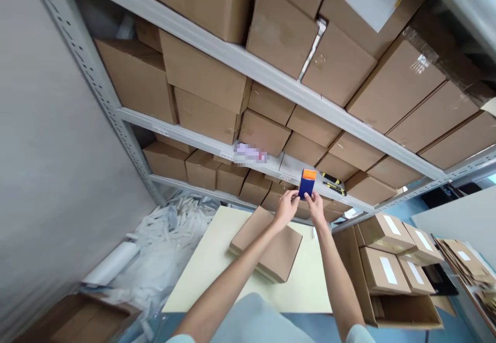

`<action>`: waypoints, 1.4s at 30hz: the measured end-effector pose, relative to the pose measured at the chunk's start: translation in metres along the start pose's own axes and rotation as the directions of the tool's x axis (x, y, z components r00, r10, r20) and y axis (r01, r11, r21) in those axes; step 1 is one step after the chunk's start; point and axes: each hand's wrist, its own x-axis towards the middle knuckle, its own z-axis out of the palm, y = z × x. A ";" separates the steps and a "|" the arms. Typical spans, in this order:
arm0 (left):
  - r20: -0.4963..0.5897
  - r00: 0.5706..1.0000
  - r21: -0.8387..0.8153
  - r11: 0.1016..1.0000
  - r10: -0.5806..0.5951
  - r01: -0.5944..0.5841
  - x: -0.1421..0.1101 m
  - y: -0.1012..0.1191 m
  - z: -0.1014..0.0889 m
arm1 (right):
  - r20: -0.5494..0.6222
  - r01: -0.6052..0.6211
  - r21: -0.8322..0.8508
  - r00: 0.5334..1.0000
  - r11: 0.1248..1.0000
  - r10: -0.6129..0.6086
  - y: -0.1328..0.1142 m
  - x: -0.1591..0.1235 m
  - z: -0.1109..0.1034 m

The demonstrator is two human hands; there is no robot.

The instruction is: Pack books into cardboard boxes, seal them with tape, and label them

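Note:
Both my hands are raised over the table, at the front edge of a shelf. Between them is a small dark blue box with an orange top [307,184], standing upright. My left hand [287,206] pinches its lower left side. On the lower right side, the fingers of my right hand [315,206] are closed with the thumb on its front. Just right of the box, a yellow-and-black utility knife [335,188] lies on the shelf, and another similar tool [329,178] lies behind it. Below my hands a closed cardboard box [277,245] rests on the pale yellow table [201,263].
A metal rack [217,48] full of cardboard boxes spans the view ahead. White packing scraps [166,245] pile up left of the table, above an open carton [77,320]. To the right, a large open carton [351,265] holds several labelled boxes [387,268].

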 end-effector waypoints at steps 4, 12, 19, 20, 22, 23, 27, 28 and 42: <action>-0.048 0.998 -0.281 0.959 0.027 -0.040 -0.056 0.000 0.014 | -0.042 -0.071 0.454 0.994 0.888 0.101 0.011 -0.086 -0.007; 0.166 0.986 -0.260 0.965 0.003 0.040 -0.109 0.007 0.010 | 0.075 -0.210 0.518 0.977 0.830 0.200 0.004 -0.172 -0.021; 0.105 0.987 -0.241 0.966 0.118 -0.089 -0.135 0.025 -0.011 | 0.078 -0.069 0.197 0.996 0.978 0.054 0.012 -0.207 -0.050; 0.049 0.989 -0.247 0.961 0.140 -0.123 -0.138 0.032 -0.014 | 0.101 -0.031 0.143 0.995 0.989 0.016 0.014 -0.210 -0.057; -0.032 0.979 -0.235 0.950 0.203 -0.204 -0.144 0.047 -0.021 | 0.155 0.072 0.030 0.985 0.997 -0.076 0.020 -0.212 -0.074; -0.055 0.971 -0.218 0.946 0.234 -0.241 -0.147 0.055 -0.024 | 0.185 0.138 -0.031 0.974 0.990 -0.130 0.023 -0.213 -0.082; -0.083 0.946 -0.110 0.941 0.312 -0.320 -0.160 0.080 -0.024 | 0.304 0.440 -0.207 0.878 0.874 -0.370 0.040 -0.209 -0.118; -0.074 0.943 -0.079 0.941 0.324 -0.329 -0.163 0.084 -0.021 | 0.329 0.505 -0.221 0.844 0.834 -0.424 0.044 -0.208 -0.127; 0.031 0.965 0.087 0.961 0.260 -0.262 -0.229 0.096 0.072 | 0.568 0.738 -0.181 0.618 0.650 -0.543 0.126 -0.215 -0.211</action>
